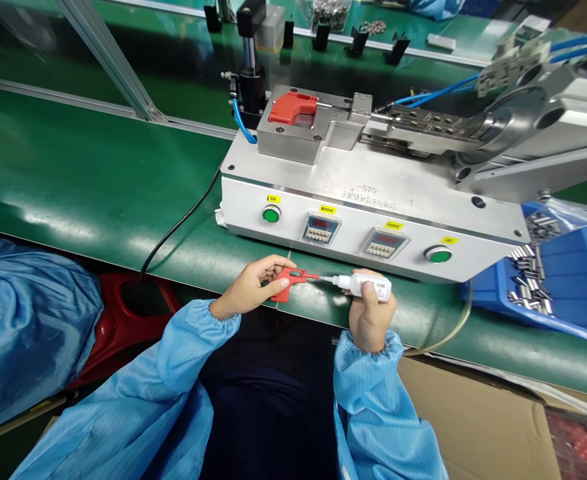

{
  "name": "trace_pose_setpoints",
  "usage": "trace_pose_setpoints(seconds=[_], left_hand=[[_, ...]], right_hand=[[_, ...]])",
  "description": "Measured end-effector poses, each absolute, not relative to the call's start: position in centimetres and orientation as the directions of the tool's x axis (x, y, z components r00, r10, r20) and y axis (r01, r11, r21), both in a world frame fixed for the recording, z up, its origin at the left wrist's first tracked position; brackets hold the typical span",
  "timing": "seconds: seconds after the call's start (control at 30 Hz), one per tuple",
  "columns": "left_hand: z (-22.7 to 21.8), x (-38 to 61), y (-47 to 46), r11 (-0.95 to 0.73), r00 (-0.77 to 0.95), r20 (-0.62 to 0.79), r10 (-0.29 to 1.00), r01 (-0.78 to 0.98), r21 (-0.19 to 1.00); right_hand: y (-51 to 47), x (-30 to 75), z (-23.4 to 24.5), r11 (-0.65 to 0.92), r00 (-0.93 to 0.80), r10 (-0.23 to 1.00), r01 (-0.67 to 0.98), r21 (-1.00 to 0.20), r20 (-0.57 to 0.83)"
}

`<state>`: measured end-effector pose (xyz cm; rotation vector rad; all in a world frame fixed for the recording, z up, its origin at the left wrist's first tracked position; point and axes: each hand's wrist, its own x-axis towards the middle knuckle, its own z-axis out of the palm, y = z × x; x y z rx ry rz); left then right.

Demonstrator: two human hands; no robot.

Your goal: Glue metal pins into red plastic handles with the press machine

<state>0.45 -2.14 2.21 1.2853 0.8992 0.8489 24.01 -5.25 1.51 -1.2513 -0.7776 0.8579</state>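
Observation:
Near the green table's front edge, my left hand (254,285) is closed on a red plastic gun-shaped part (293,279) with a thin red stem pointing right. My right hand (370,312) grips a small white squeeze bottle (372,287) lying sideways. The bottle's narrow nozzle points left and meets, or nearly meets, the stem's tip; I cannot tell whether they touch. Behind both hands stands a grey bench machine (293,167). Another red part (293,108) of similar look sits in its metal fixture, with a thin rod at its right side.
A blue bin (583,287) of small metal cylinders stands right of the machine. On its front are two green buttons (272,214) and two counters (322,229). A black cable (183,220) crosses the table at left. A red stool (118,327) and cardboard (473,413) lie below the edge.

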Motion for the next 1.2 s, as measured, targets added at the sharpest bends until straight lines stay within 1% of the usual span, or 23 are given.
trace_pose_setpoints(seconds=[0.13,0.23,0.33,0.57,0.7,0.9,1.2], left_hand=[[2.25,0.51,-2.18,0.094,0.425,-0.066,0.903,-0.044,0.995],[2.23,0.54,-2.19,0.096,0.416,-0.076,0.906,-0.027,0.995],[2.22,0.58,-2.20,0.083,0.407,-0.068,0.911,-0.020,0.996],[2.39,0.62,-2.14,0.080,0.411,-0.068,0.909,-0.012,0.997],[2.39,0.63,-2.15,0.087,0.406,-0.080,0.910,0.002,0.996],[2.47,0.65,-2.17,0.084,0.404,-0.084,0.911,0.019,0.996],[2.59,0.64,-2.25,0.076,0.408,-0.082,0.909,0.031,0.997]], right_hand=[[-5.29,24.09,1.42,0.122,0.462,0.886,-0.132,-0.984,0.047],[-5.38,24.20,1.37,0.128,0.429,0.901,-0.113,-0.985,0.068],[-5.53,24.37,1.40,0.128,0.381,0.920,-0.088,-0.988,0.085],[-5.78,24.58,1.32,0.086,0.256,0.964,-0.045,-0.995,0.072],[-5.83,24.51,1.30,0.094,0.230,0.969,0.002,-0.996,0.092],[-5.80,24.26,1.92,0.128,0.186,0.974,0.016,-0.992,0.128],[-5.84,23.95,2.22,0.108,0.175,0.978,0.061,-0.992,0.117]])
